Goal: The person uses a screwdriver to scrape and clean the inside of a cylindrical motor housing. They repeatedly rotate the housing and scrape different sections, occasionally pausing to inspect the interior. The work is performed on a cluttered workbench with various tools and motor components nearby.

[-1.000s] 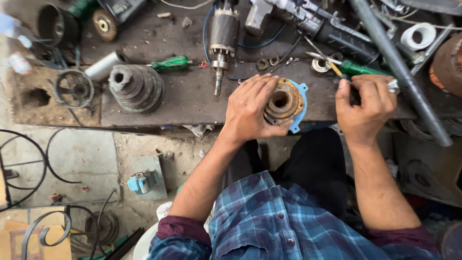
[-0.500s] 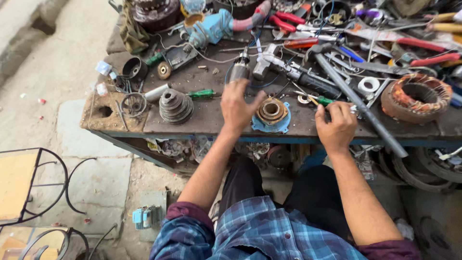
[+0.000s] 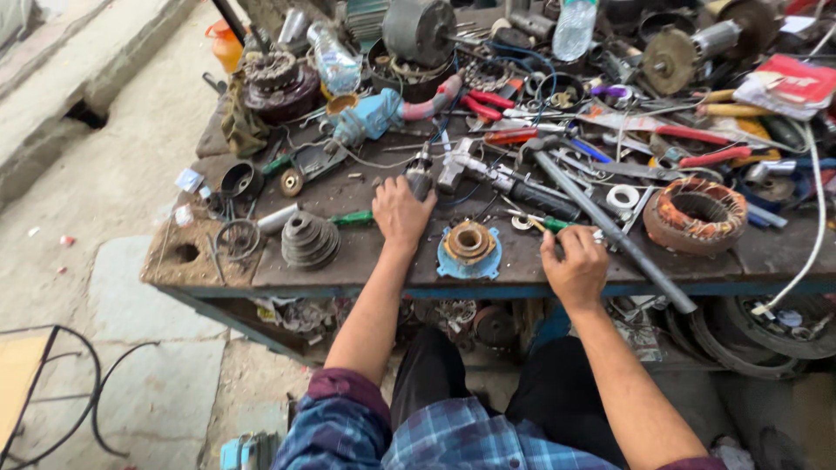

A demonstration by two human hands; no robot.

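My left hand (image 3: 401, 213) lies flat on the workbench (image 3: 366, 274), its fingertips against the lower end of a dark motor armature (image 3: 420, 181); a grip on it cannot be made out. A blue end cover with a rusty round hub (image 3: 468, 249) sits between my hands near the front edge. To the right of the cover, my right hand (image 3: 575, 268) is closed in a fist around a green-handled screwdriver (image 3: 552, 224), whose handle sticks out toward the far left.
A grey stepped pulley (image 3: 311, 239) and a small wire wheel (image 3: 235, 238) lie left of my left hand. A long dark bar (image 3: 614, 235) runs beside my right hand, with a copper-wound stator (image 3: 695, 214) beyond. Tools, bottles and motors crowd the back.
The view has pulled back and up. My left hand left the blue end cover and moved up to the armature. My right hand stayed by the screwdriver.
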